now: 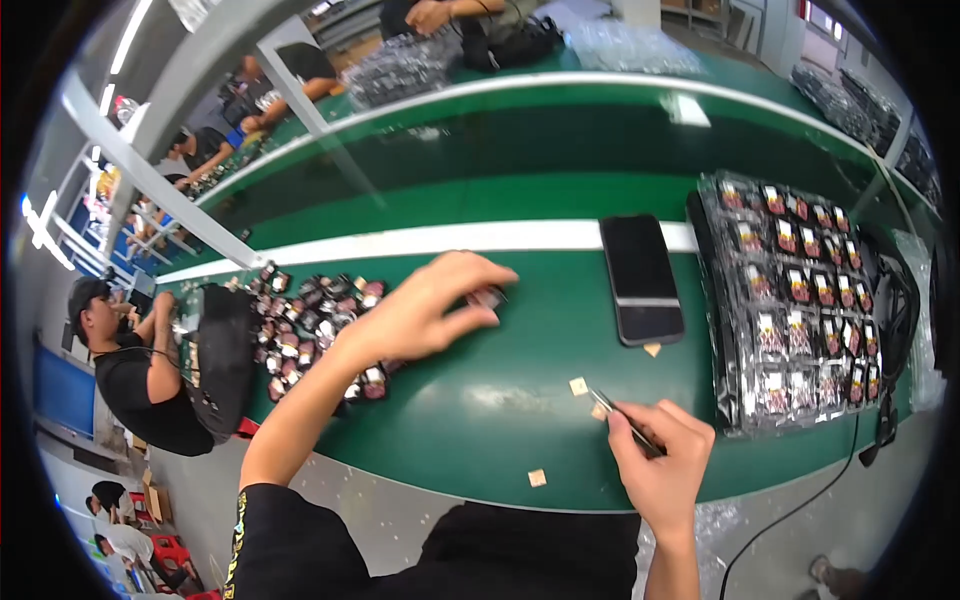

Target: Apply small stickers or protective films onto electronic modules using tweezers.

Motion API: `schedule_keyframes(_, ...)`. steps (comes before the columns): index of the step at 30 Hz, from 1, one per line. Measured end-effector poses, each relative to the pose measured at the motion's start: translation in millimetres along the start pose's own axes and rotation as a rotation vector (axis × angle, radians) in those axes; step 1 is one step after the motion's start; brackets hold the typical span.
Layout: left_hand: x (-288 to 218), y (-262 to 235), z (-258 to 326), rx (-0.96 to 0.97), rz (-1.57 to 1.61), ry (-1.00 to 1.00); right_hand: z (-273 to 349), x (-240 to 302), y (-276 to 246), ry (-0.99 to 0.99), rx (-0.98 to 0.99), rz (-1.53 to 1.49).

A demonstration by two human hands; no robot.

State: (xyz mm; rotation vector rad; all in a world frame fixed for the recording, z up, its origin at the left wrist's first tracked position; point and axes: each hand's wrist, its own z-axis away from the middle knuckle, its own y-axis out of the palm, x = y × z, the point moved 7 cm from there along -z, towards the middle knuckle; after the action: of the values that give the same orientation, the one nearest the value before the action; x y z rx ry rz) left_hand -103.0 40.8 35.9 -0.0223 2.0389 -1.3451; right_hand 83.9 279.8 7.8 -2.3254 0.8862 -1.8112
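Observation:
My left hand (435, 305) is over the green bench, its thumb and fingers around a small dark part (487, 297) that is blurred. A heap of similar small dark parts (318, 325), with reddish and white patches, lies beside my left wrist. My right hand (665, 450) grips a pair of slim dark tweezers (640, 435) near the front of the bench. Their tips are at a small beige square piece (599, 411); whether they pinch it, I cannot tell. Another beige square (578, 386) lies just beyond, and one more beige square (537, 478) near the front edge.
A black phone (643, 285) lies at the bench's back, a beige scrap (652, 350) by its lower end. Stacked clear trays (790, 300) of parts stand at right beside black cables (890, 320). A black bag (222, 350) and a seated person (150, 370) are at left.

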Motion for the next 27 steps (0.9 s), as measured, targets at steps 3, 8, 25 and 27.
schedule_keyframes(3, -57, 36, 4, 0.133, 0.151, 0.055, -6, 5, 4, 0.02, 0.003, -0.021)
schedule_keyframes(8, -61, 43, 5, 0.066, 0.222, 0.055, -9, 0, 8, -0.006, -0.02, -0.044)
schedule_keyframes(25, -69, 61, 17, 0.139, 0.132, 0.009, -2, 2, 9, -0.092, 0.074, -0.094)
schedule_keyframes(27, -70, 66, 16, 0.175, 0.114, 0.033, -3, 1, 12, -0.095, 0.097, -0.057)
